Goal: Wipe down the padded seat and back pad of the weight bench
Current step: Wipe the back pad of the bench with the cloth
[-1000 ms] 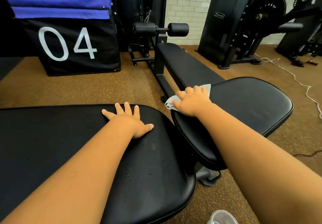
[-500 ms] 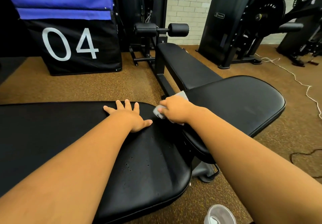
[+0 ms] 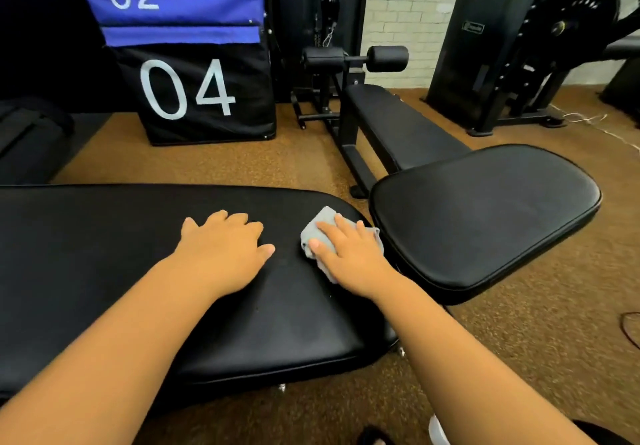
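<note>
Down at the near end of the long black padded back pad [image 3: 104, 254], we've got both hands working. Our right hand [image 3: 349, 250] is spread flat, fingers straight, pressing a small crumpled grey cloth [image 3: 317, 228] onto the vinyl close to the rounded end, so it's pinned under the palm rather than gripped. Our left hand [image 3: 225, 247] lies open beside it, holding nothing, probably to brace us while we lean in. The pad looks smooth and slightly glossy, with a stitched seam round its edge, so a flat palm should glide fine. Just past the gap sits the wider black padded seat [image 3: 485, 216], same shiny upholstery, rounded corners, nothing on it. Brown speckled rubber floor [image 3: 519, 340] underneath.
</note>
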Tool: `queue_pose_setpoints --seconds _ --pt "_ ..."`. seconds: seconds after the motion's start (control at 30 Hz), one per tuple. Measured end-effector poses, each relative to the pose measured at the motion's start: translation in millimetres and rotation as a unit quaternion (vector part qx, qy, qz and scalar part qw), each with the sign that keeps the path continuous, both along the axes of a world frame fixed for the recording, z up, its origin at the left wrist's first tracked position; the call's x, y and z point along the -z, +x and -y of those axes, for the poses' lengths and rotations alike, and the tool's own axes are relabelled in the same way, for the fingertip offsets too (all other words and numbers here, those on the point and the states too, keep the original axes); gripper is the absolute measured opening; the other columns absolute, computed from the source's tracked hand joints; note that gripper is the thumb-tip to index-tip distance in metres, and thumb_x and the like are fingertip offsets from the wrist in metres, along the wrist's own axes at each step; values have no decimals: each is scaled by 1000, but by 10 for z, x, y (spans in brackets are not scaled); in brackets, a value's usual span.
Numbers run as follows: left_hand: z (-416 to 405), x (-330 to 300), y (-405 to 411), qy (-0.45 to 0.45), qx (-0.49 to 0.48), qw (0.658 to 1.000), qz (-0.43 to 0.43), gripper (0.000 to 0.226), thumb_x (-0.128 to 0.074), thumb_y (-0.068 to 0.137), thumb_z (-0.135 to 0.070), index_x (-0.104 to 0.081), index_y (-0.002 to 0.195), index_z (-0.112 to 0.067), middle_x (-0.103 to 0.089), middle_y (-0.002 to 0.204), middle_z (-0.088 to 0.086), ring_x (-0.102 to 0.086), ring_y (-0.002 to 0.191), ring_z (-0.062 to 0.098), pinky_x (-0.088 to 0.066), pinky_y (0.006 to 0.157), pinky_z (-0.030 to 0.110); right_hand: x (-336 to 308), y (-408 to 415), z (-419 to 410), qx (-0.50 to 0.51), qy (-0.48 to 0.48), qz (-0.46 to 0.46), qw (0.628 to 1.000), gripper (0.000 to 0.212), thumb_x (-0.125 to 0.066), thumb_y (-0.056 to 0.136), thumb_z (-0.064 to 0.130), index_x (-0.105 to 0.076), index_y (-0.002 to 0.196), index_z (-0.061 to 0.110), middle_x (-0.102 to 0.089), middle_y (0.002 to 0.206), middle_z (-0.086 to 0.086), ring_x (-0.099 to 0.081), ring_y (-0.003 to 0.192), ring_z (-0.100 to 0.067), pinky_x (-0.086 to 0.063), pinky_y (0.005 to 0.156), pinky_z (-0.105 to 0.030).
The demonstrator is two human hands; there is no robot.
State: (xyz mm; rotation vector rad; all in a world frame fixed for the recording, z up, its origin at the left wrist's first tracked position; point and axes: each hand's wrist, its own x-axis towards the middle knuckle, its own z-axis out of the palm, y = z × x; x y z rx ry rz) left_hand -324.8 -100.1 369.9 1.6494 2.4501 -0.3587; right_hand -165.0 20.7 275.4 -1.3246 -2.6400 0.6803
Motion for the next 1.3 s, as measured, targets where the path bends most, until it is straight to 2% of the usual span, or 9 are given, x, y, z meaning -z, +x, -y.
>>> queue_pose_setpoints --seconds 0.13,0.3,0.4,0.53,0.63,0.83,0.93,1.03,1.3 --pt "297 21 55 45 -3 999 6 61 -22 98 -60 -21 152 -32 -12 162 -5 -6 150 22 -13 117 56 2 -124 -45 3 15 55 998 56 -18 102 53 -11 155 35 0 165 -2 5 149 -40 1 119 -52" --pt "548 132 84 27 -3 1000 7 65 -18 96 -63 -13 154 -34 -4 163 -4 -3 150 23 -13 118 55 29 124 223 -60 6 4 998 52 -21 105 46 -9 155 38 2 165 5 10 150 -29 6 118 -45" --pt "607 227 71 27 8 1000 -14 66 -17 96 -63 -6 154 -34 -1 164 -3 -1 150 23 -13 118 54 40 225 156 -37 9 4 999 51 -24 105 43 -11 155 36 0 165 5 6 151 -27 5 119 -40" --pt "632 314 73 44 11 999 -22 65 -14 97 -61 -3 155 -33 1 164 -3 2 150 24 -9 118 55 27 65 172 -12 24 62 998 57 -20 102 53 -7 155 38 2 165 -1 4 149 -36 2 119 -48" --pt "661 383 75 58 8 998 -21 65 -9 97 -60 0 155 -32 4 164 -3 6 150 23 -5 119 54 -12 38 420 -37 11 34 999 58 -22 100 58 -7 154 42 4 165 1 10 149 -34 5 120 -49" --pt "695 431 71 85 9 996 -23 64 -7 97 -59 1 155 -32 4 164 -4 7 150 23 -1 118 54 42 406 581 -57 30 2 998 56 -26 100 55 -10 153 44 -1 165 6 8 151 -26 4 120 -40" --pt "694 448 68 86 12 996 -20 64 -7 97 -59 0 155 -32 3 164 -3 7 150 24 -1 118 55 73 426 344 -6 17 36 999 68 -24 93 67 -10 154 42 -1 165 4 4 150 -32 0 121 -46" --pt "696 458 71 90 13 996 -21 64 -9 98 -58 -2 155 -31 2 164 -2 6 150 24 -1 118 55 25 174 324 14 10 64 998 67 -24 95 66 -7 155 40 2 165 1 7 149 -37 0 119 -50" --pt "740 380 115 123 20 992 -19 57 -15 101 -50 -11 154 -29 -6 163 -3 1 150 24 -6 117 56 -49 316 939 -93 45 9 995 58 -25 101 56 -5 154 43 5 165 7 13 150 -25 7 119 -45"
